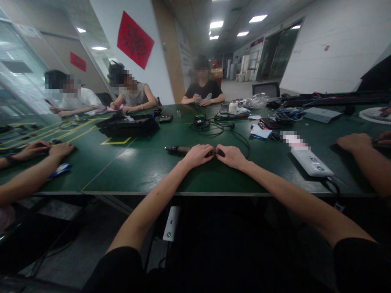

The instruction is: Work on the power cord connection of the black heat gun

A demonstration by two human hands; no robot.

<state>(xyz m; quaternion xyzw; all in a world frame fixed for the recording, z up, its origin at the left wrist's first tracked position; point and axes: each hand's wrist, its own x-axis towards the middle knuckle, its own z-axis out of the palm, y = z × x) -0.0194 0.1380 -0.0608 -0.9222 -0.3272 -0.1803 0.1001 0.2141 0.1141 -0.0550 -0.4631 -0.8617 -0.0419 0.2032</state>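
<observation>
Both left hand (198, 156) and right hand (231, 156) pinch a small dark piece (215, 154) in their fingers, right of a dark tool (177, 150). On the tabletop (222, 180), the tool's long axis runs sideways, tip leftward. Right of the tool, a white device (314, 163) bears illegible marks; far beyond the tool, a red poster (136, 40) shows black characters.

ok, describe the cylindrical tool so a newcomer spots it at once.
Start at the green table and find the wearer's left hand near its front edge. Just left of it lies the cylindrical tool, narrow end pointing left. Unlike the wide black tray farther back, it is a slim rod with a black front section and brownish body.
</observation>
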